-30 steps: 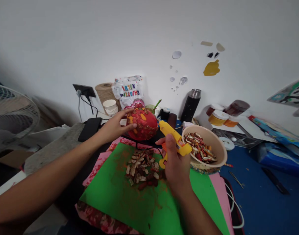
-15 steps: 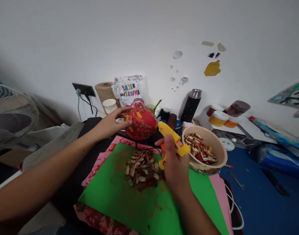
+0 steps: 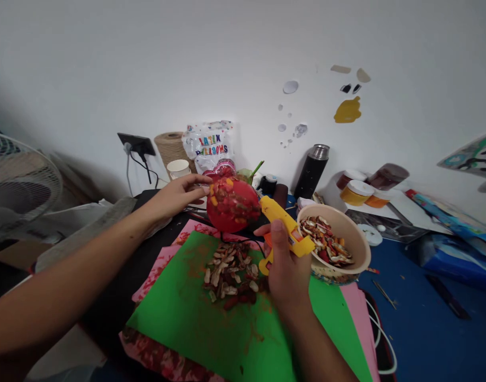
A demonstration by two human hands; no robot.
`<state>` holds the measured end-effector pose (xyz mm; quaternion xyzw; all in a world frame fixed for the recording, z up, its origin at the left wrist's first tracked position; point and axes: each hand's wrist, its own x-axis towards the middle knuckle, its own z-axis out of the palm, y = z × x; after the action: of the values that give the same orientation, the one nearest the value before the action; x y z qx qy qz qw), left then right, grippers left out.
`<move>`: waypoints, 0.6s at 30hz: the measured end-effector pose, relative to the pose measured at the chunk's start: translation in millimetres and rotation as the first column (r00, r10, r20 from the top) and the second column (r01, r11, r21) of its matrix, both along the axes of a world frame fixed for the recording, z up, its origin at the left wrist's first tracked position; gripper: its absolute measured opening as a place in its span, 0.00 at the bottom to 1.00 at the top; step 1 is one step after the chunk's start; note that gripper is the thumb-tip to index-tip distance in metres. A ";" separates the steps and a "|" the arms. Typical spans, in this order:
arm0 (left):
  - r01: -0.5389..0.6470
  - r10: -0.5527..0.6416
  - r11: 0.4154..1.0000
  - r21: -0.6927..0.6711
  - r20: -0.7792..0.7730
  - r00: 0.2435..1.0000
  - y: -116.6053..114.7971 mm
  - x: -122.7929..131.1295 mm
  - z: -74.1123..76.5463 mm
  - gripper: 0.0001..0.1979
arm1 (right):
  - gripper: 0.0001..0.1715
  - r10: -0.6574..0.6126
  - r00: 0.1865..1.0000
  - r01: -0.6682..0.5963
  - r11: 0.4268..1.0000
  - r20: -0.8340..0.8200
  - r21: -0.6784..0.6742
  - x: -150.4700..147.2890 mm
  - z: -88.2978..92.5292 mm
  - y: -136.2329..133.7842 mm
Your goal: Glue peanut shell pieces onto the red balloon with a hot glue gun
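Observation:
A red balloon, partly covered with red and orange pieces, stands behind a green sheet. At its left side is my left hand, fingers apart and fingertips against the surface. My right hand is wrapped round a yellow glue gun, whose nozzle points at the balloon's right side. Dried slices lie in a pile on the green sheet. To the right, a beige bowl holds more red, white and orange slices.
Behind stand a twine spool, a balloon bag, a paper cup and a black flask. Lidded jars sit at the right back. A fan is at far left, tweezers at right.
The balloon has turned, showing more of its covered patch at the right. My left hand has shifted slightly on it, and the glue gun has moved a little to the right.

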<state>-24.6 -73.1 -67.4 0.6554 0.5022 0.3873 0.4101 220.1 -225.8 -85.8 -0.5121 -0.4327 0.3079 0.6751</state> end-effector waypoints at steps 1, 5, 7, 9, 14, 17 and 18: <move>-0.017 0.017 1.000 0.010 -0.001 1.000 -0.6 -0.1 -1.6 0.35 | 0.37 -0.002 1.000 0.002 1.000 -0.012 0.001 -0.2 0.0 -0.1; -0.068 0.075 0.993 0.098 -0.073 0.994 -7.0 -0.6 -2.8 0.32 | 0.36 -0.025 0.999 0.025 1.000 -0.034 0.006 -1.2 -0.4 -0.2; -0.075 0.099 0.981 0.178 -0.126 0.987 -12.3 1.3 -1.4 0.32 | 0.36 -0.024 0.999 0.024 1.000 -0.037 0.005 -2.0 -1.2 0.2; -0.069 0.111 0.966 0.249 -0.160 0.981 -17.4 5.4 -1.6 0.34 | 0.37 -0.025 0.999 0.026 1.000 -0.041 0.008 -2.5 -2.4 0.9; 0.038 0.045 0.954 0.297 -0.268 0.962 -19.1 16.2 -16.0 0.50 | 0.37 -0.037 0.999 0.037 0.999 -0.030 0.000 -1.2 -4.8 2.5; 0.108 -0.011 0.949 0.295 -0.312 0.950 -14.4 17.8 -26.7 0.54 | 0.39 -0.030 1.000 0.030 0.999 0.000 -0.017 1.0 -4.5 2.4; 0.127 -0.025 0.945 0.300 -0.321 0.947 -12.9 17.5 -28.9 0.54 | 0.40 -0.019 1.000 0.019 0.999 0.007 -0.029 1.4 -4.6 2.3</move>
<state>-7.1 -85.9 -96.2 0.7849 0.4660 0.3378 0.2295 221.5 -223.5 -90.4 -0.5270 -0.4254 0.3061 0.6690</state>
